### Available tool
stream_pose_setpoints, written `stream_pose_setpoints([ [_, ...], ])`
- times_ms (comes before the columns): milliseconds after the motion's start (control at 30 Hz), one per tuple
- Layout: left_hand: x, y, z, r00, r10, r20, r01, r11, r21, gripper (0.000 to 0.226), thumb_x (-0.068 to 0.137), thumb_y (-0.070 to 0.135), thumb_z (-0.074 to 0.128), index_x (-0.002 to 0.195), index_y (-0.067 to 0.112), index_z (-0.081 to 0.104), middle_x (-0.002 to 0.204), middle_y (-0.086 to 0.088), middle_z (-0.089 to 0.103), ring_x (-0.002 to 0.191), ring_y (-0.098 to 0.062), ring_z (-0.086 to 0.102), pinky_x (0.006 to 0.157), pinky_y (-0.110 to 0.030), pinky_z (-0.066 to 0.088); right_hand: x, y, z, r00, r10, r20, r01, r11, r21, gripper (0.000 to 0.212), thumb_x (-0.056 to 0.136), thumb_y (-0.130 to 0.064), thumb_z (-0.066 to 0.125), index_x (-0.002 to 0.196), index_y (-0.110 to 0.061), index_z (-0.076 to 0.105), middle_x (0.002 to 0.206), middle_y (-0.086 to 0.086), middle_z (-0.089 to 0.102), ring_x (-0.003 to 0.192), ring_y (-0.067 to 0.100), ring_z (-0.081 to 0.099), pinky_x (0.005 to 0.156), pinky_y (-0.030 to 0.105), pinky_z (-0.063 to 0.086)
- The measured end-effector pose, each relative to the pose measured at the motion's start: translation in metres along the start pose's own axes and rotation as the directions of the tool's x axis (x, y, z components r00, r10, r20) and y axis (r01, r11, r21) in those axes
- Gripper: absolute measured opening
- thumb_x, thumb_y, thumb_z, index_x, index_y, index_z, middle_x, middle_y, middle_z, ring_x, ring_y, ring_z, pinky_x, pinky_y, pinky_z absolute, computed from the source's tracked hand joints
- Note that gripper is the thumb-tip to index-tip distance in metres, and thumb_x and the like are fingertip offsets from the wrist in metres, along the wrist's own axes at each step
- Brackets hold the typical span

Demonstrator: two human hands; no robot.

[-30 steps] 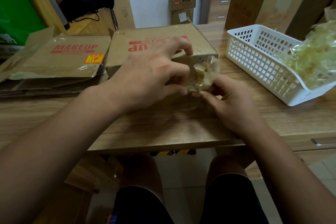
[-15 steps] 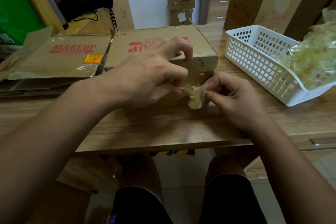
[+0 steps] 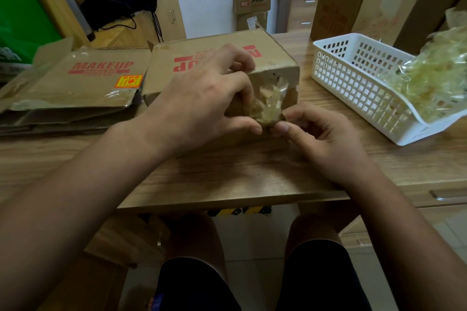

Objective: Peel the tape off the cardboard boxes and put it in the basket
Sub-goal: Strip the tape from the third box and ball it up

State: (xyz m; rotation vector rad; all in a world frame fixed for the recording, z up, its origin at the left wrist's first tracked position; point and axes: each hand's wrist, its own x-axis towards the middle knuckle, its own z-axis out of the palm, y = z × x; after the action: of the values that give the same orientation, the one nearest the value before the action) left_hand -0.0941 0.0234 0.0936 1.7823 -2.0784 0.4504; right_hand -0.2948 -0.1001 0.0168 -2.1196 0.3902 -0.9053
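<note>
A brown cardboard box (image 3: 278,58) with red print stands on the wooden desk in front of me. My left hand (image 3: 202,93) grips its near right corner, fingers curled over the top edge. A crumpled piece of clear, yellowish tape (image 3: 269,103) hangs against the box's front face. My right hand (image 3: 321,136) pinches the tape's lower end between thumb and forefinger. The white plastic basket (image 3: 353,88) sits to the right, with a heap of peeled tape (image 3: 434,78) in its near right end.
Flattened "MAKEUP" cartons (image 3: 75,83) are stacked on the left of the desk (image 3: 227,174). Tall cardboard boxes (image 3: 353,0) stand behind the basket. A small box (image 3: 251,0) and a drawer unit (image 3: 300,0) are against the far wall. My knees are under the desk edge.
Half a second ago the tape was a small wad pinched low between both hands. It now stretches up against the box's front face, and my left hand sits higher on the corner.
</note>
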Motion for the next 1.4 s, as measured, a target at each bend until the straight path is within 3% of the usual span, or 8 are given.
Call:
stream_pose_setpoints([
  [133,0.006,0.002,-0.005,1.000,0.013,0.008,-0.013,0.999,-0.033,0.058,0.075,0.064,0.062,0.122,0.030,0.058,0.141,0.000,0.044,0.121,-0.016,0.047,0.082,-0.037,0.052,-0.001,-0.002,0.001,0.999,0.019,0.030,-0.017,0.998,-0.056,0.016,0.099,-0.025,0.062,0.106,-0.018,0.075,0.092,-0.007,0.074,0.091,0.011,0.070,0.077,0.020,0.052],
  [500,0.005,0.009,0.003,0.995,0.080,0.067,-0.087,0.991,0.101,0.027,0.086,0.052,0.047,0.083,0.033,0.067,0.147,0.003,0.048,0.132,-0.024,0.038,0.067,-0.034,0.037,0.003,0.004,0.003,0.999,0.051,-0.005,-0.050,0.998,0.033,0.014,0.102,-0.012,0.060,0.095,-0.014,0.071,0.083,-0.013,0.072,0.079,0.000,0.066,0.073,0.011,0.046],
  [633,0.000,0.001,-0.006,0.982,0.105,0.156,-0.111,0.994,0.024,0.009,0.084,0.038,0.059,0.080,0.033,0.066,0.154,0.004,0.040,0.139,-0.023,0.033,0.072,-0.041,0.045,0.005,0.006,0.003,0.983,0.165,-0.079,-0.150,0.974,0.169,0.014,0.103,-0.007,0.057,0.096,-0.006,0.069,0.086,0.005,0.076,0.083,0.016,0.075,0.083,0.033,0.061],
  [767,-0.002,-0.005,-0.014,0.969,0.108,0.223,-0.100,0.994,-0.046,0.012,0.083,0.039,0.055,0.081,0.035,0.066,0.156,0.006,0.034,0.141,-0.018,0.028,0.091,-0.052,0.050,0.004,0.004,0.009,0.981,0.181,-0.068,-0.166,0.969,0.182,0.014,0.103,-0.010,0.058,0.099,-0.003,0.069,0.087,0.004,0.077,0.082,0.013,0.075,0.077,0.022,0.058],
  [900,0.001,-0.003,-0.014,0.967,0.128,0.221,-0.116,0.991,-0.067,0.008,0.084,0.040,0.052,0.076,0.044,0.052,0.156,0.005,0.033,0.141,-0.015,0.026,0.097,-0.040,0.041,0.002,0.002,0.011,0.972,0.205,-0.112,-0.183,0.966,0.180,0.006,0.100,-0.013,0.064,0.099,-0.009,0.069,0.086,-0.001,0.077,0.078,0.008,0.075,0.071,0.015,0.054],
  [1067,0.001,-0.002,-0.014,0.971,0.103,0.215,-0.087,0.993,-0.083,0.011,0.082,0.037,0.054,0.079,0.036,0.065,0.158,0.006,0.033,0.143,-0.014,0.025,0.098,-0.038,0.042,-0.001,0.003,0.019,0.964,0.153,-0.220,-0.151,0.988,0.027,0.023,0.097,-0.017,0.068,0.089,-0.035,0.057,0.084,-0.006,0.071,0.074,0.011,0.073,0.066,0.036,0.060],
  [1233,0.001,-0.009,-0.021,0.947,0.133,0.291,-0.077,0.977,-0.197,0.012,0.082,0.031,0.057,0.077,0.035,0.067,0.157,0.017,0.025,0.135,0.012,0.014,0.102,-0.007,0.015,0.004,0.004,0.020,0.938,0.186,-0.294,-0.182,0.982,0.042,0.026,0.096,-0.014,0.065,0.086,-0.036,0.054,0.083,-0.005,0.071,0.072,0.010,0.073,0.065,0.035,0.062],
  [1400,0.003,-0.010,-0.023,0.929,0.146,0.341,-0.072,0.973,-0.220,0.012,0.080,0.037,0.056,0.076,0.036,0.067,0.153,0.027,0.020,0.129,0.025,0.009,0.099,-0.006,0.018,0.007,0.001,0.023,0.936,0.214,-0.280,-0.225,0.974,-0.009,0.023,0.097,-0.017,0.060,0.087,-0.034,0.049,0.083,-0.005,0.063,0.078,0.018,0.066,0.071,0.048,0.057],
])
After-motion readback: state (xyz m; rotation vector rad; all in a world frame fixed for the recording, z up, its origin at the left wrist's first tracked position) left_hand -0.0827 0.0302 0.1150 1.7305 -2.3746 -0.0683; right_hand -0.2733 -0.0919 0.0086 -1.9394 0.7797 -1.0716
